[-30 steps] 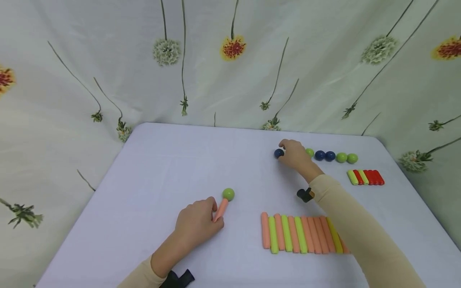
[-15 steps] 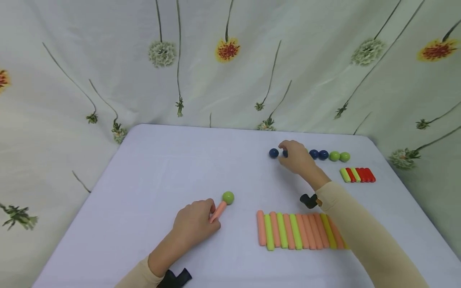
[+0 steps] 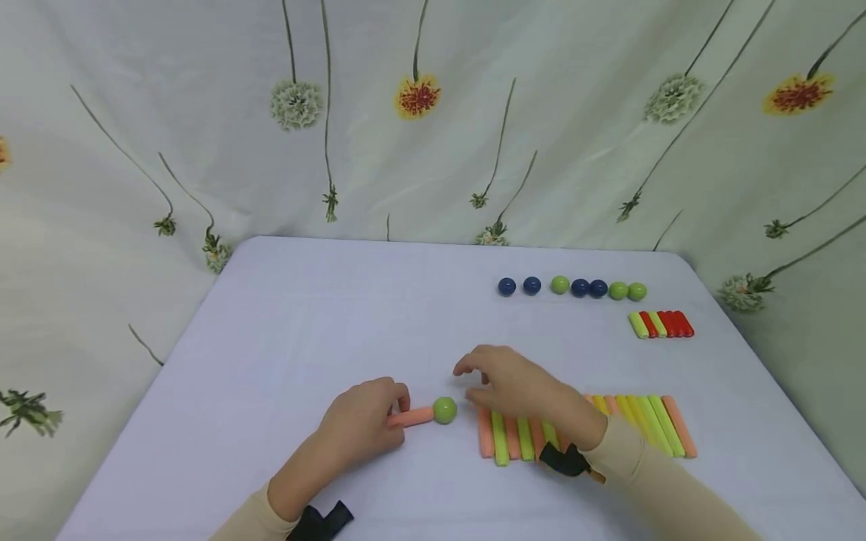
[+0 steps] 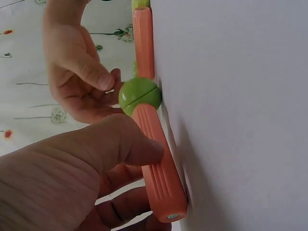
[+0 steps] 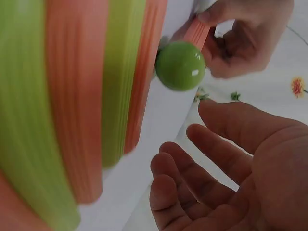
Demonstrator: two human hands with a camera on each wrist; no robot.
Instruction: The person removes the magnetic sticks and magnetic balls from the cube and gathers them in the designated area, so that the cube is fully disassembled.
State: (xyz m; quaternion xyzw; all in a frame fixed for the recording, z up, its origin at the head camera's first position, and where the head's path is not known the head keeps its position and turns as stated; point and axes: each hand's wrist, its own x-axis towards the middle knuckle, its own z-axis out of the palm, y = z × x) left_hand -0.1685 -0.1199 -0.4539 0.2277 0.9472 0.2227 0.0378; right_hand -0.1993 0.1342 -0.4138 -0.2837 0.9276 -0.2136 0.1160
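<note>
My left hand (image 3: 361,413) pinches a salmon-pink ridged rod (image 3: 414,416) between thumb and fingers, low over the table. A glossy green ball (image 3: 444,410) sits against the rod's far end, to the right. The left wrist view shows a seam round the ball (image 4: 139,96) and a small disc in the rod's near end (image 4: 172,216). My right hand (image 3: 510,379) hovers just right of the ball, apart from it, fingers loosely spread and holding nothing. Beneath it lies a row of pink, green and yellow rods (image 3: 485,436), partly hidden by hand and sleeve.
Along the table's back right runs a line of dark blue balls (image 3: 507,286) and green balls (image 3: 559,284). In front of its right end lie several short red and light green rods (image 3: 666,324). A flowered cloth (image 3: 379,165) hangs behind the white table (image 3: 338,315).
My right hand has come from the blue balls at the back to near the green ball, with nothing in it. The left hand has swung the rod and ball round to point right.
</note>
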